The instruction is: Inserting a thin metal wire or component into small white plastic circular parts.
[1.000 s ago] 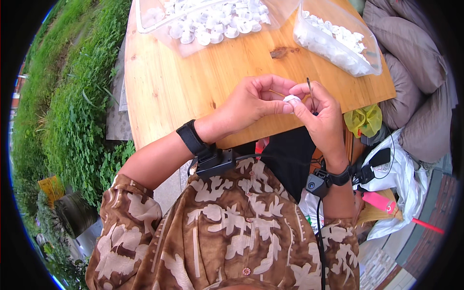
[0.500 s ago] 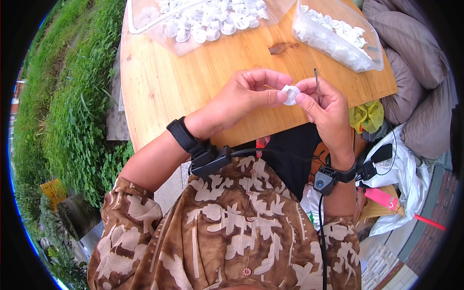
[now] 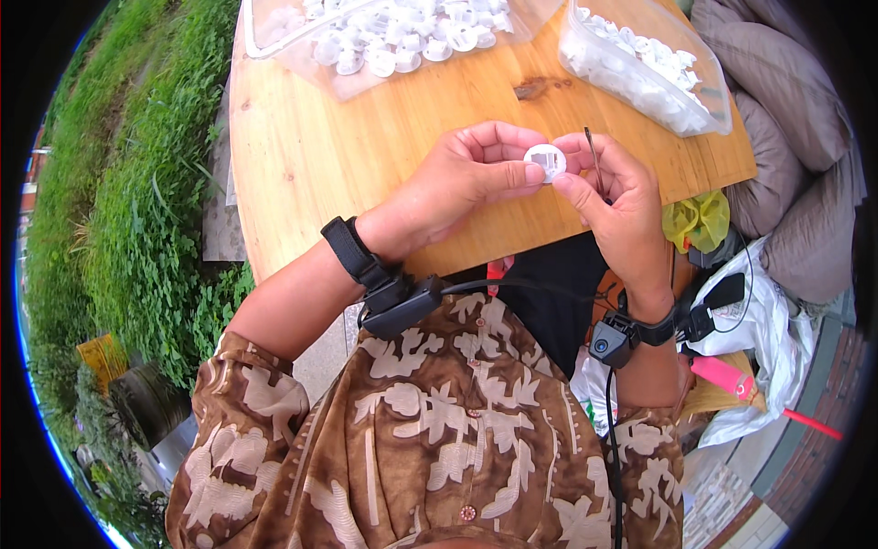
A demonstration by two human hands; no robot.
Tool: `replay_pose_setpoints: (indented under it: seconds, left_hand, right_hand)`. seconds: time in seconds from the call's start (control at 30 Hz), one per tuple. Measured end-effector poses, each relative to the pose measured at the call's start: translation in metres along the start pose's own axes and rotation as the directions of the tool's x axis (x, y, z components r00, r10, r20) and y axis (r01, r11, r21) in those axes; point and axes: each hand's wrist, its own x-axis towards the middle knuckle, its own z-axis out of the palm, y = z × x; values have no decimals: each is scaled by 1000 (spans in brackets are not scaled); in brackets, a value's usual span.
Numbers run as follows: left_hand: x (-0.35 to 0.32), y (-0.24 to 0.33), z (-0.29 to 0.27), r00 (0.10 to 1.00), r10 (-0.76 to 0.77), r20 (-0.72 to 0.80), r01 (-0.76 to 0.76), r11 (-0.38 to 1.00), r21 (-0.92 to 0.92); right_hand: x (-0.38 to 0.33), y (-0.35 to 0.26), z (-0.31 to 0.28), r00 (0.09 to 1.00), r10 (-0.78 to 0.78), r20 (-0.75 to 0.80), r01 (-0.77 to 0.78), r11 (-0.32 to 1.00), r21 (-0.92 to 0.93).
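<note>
Above the table's near part, a small round white plastic part (image 3: 548, 157) is held up, its face with a rectangular recess in the middle. My left hand (image 3: 476, 174) pinches its left edge between thumb and forefinger. My right hand (image 3: 617, 188) is closed, with thumb and forefinger at the part's right edge. A thin metal tool (image 3: 594, 151) is tucked in the right hand's fingers, its slim shaft pointing up; the rest of it is hidden in the hand.
On the wooden table (image 3: 366, 137), a clear plastic tub (image 3: 352, 84) of similar white parts stands at the far side. Another clear tub (image 3: 640, 101) of white pieces is at the far right. A yellow plastic bag (image 3: 697, 221) and grey padded cushions (image 3: 777, 156) lie beyond the right edge.
The white part has turned so that its round face now shows more fully. Both hands have shifted slightly, and the metal tool's shaft leans more to the left.
</note>
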Motion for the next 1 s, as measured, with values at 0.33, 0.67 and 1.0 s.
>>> replay_pose_setpoints:
  seconds: [0.33, 0.67, 1.0]
  left_hand:
    - [-2, 13, -5, 995, -48, 91, 22, 964, 266]
    - [-4, 10, -5, 994, -87, 69, 79, 991, 108]
    - [-7, 1, 3, 999, 38, -6, -37, 999, 31]
  right_hand:
    - [6, 2, -12, 997, 2, 78, 4, 997, -73]
    - [3, -4, -2, 978, -169, -127, 118, 935, -333]
    - [-16, 10, 17, 879, -417, -231, 260, 825, -501]
